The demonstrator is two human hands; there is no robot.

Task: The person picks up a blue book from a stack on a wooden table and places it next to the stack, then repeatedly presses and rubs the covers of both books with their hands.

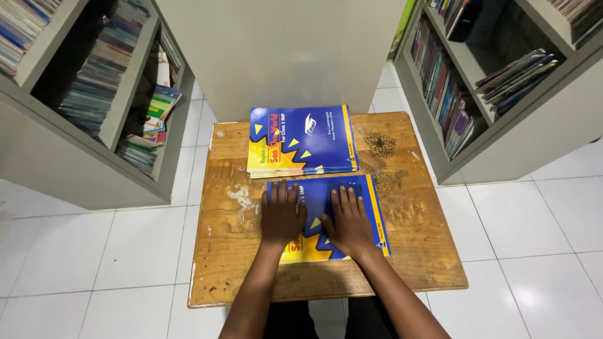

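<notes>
Person's left hand (pixel 282 216) & right hand (pixel 347 221) both lie flat, palms down, on a blue and yellow book (pixel 370 210) at the near-middle of the wooden tabletop (pixel 427 251). Fingers spread and straight, so neither grip is closed on anything: both released, just pressing on the cover.

Step in hand, by the look of it: settling or squaring this single book on the tabletop, just below the stack of matching books (pixel 303 139). The stack sits toward the far edge, approx. in line w/ the near book; the two are just beside each other, a thin strip of wood showing between them. A next move would prob. call for the fingers to curl under an edge of the book before it can be lifted or slid, since flat palms give no hold on it.

Book itself: thin paperback, blue cover w/ yellow zigzag patch at the lower left and a yellow strip along the right edge. It lies flat, slightly tilted vs. the tabletop's edges. Cover looks glossy, so maybe slippery.

Around: grey bookshelves (pixel 75 163) left & right, full of books; white tiled floor (pixel 540 238).
</notes>
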